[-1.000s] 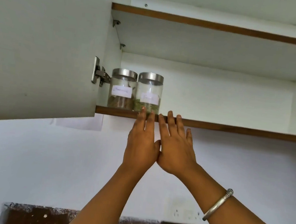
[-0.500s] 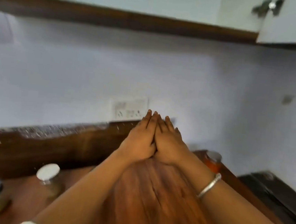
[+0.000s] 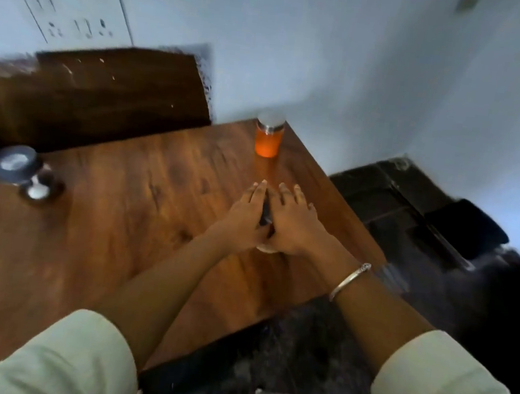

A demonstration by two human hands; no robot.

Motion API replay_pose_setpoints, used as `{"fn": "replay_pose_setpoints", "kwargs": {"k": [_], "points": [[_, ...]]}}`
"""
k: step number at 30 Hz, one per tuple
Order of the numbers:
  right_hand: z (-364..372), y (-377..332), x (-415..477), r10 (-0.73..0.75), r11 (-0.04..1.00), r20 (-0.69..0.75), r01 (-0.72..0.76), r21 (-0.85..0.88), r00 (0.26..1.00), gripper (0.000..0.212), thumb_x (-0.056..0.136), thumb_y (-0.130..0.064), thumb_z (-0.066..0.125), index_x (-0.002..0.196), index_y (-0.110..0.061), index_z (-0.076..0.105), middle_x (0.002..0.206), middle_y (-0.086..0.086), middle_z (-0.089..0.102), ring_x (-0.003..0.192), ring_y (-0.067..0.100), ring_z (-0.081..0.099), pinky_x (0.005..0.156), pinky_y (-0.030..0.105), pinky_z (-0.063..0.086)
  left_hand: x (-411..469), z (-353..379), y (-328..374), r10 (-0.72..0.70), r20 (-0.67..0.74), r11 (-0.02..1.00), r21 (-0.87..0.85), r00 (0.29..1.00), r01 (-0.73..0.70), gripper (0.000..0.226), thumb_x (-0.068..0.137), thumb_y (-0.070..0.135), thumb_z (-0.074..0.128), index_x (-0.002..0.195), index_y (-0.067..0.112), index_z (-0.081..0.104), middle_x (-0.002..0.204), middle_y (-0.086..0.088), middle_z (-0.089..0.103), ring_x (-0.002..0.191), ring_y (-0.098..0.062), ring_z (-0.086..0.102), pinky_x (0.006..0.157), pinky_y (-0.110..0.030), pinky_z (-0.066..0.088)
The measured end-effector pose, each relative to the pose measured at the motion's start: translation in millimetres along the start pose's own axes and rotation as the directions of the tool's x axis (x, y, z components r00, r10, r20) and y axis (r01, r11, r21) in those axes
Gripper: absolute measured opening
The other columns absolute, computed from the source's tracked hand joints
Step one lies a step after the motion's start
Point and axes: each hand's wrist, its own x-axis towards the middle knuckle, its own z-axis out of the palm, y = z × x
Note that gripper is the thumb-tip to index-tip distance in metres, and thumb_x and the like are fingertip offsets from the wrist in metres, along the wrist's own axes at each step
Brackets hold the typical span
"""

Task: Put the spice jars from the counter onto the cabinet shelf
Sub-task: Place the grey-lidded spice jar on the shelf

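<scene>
In the head view, the cabinet shelf was not shown, so nothing stored could be counted. An orange spice jar (image 3: 269,139) was seen upright on the desk (image 3: 122,231), upper centre, and a dark-lidded jar (image 3: 14,162) with a small jar (image 3: 37,190) at the left edge; all were judged not yet moved. The left hand (image 3: 247,214) and right hand (image 3: 295,224) were held side by side at centre, fingers (image 3: 287,193) straight, clamped on nothing. A dark thing between the hands could not be identified.

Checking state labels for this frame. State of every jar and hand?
Orange-filled glass jar with metal lid: upright, lidded, untouched, on brown wooden counter.
Blurred grey-lidded jar at left: lidded, on counter.
Smaller blurred jar beside it: lidded.
Left hand: open, fingers straight.
Right hand: open, fingers straight, beside left hand.
</scene>
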Motion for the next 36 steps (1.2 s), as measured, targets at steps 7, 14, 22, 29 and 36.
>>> {"fn": "replay_pose_setpoints", "kwargs": {"k": [7, 14, 22, 29, 36], "points": [[49, 50, 10, 0.019, 0.948, 0.032, -0.028, 0.318, 0.999, 0.106, 0.080, -0.039, 0.071, 0.151, -0.011, -0.003, 0.155, 0.019, 0.016, 0.140, 0.037, 0.027, 0.112, 0.043, 0.032, 24, 49, -3, -0.159, -0.013, 0.986, -0.059, 0.987, 0.158, 0.093, 0.080, 0.005, 0.063, 0.149, 0.006, 0.001, 0.154, -0.017, 0.013, 0.143, -0.030, 0.017, 0.114, -0.034, 0.025], [67, 45, 24, 0.111, 0.841, -0.147, -0.014, 0.540, 0.983, 0.100, 0.070, -0.035, 0.079, 0.147, -0.012, 0.020, 0.142, 0.012, 0.040, 0.130, 0.028, 0.043, 0.104, 0.043, 0.043, 18, 51, -22, -0.176, -0.227, 0.966, -0.226, 0.958, 0.124, 0.080, 0.081, 0.005, 0.064, 0.148, 0.012, 0.019, 0.144, -0.014, 0.028, 0.138, -0.024, 0.026, 0.106, -0.014, 0.023], [40, 2, 15, 0.173, 0.492, -0.368, 0.243, 0.836, 0.914, 0.077, 0.063, -0.046, 0.080, 0.127, -0.030, 0.041, 0.132, 0.002, 0.050, 0.121, 0.015, 0.050, 0.098, 0.041, 0.049, -18, -17, -27, -0.194, -0.294, 0.754, -0.655, 0.936, -0.050, 0.094, 0.062, -0.015, 0.068, 0.140, 0.015, 0.026, 0.137, -0.001, 0.039, 0.128, -0.012, 0.040, 0.105, -0.022, 0.039], [-5, -84, 12, 0.212, 0.281, -0.458, 0.395, 0.875, 0.864, 0.068, 0.074, -0.039, 0.076, 0.129, -0.033, 0.036, 0.130, -0.005, 0.053, 0.113, 0.010, 0.058, 0.086, 0.021, 0.055, -54, -62, -27, -0.028, -0.404, 0.800, -0.558, 0.914, -0.222, 0.118, 0.059, 0.001, 0.085, 0.143, 0.026, 0.007, 0.135, 0.016, 0.031, 0.118, 0.014, 0.041, 0.095, -0.004, 0.038], [-40, -129, 10, 0.059, 0.131, -0.444, 0.434, 0.891, 0.894, 0.051, 0.085, -0.040, 0.058, 0.133, -0.024, 0.045, 0.123, 0.004, 0.060, 0.108, 0.018, 0.062, 0.085, 0.034, 0.055, -86, -113, -46, -0.076, -0.462, 0.560, -0.753, 0.884, -0.345, 0.118, 0.068, -0.024, 0.065, 0.147, 0.030, -0.003, 0.127, 0.007, 0.043, 0.106, -0.009, 0.060, 0.079, -0.023, 0.055]]}}
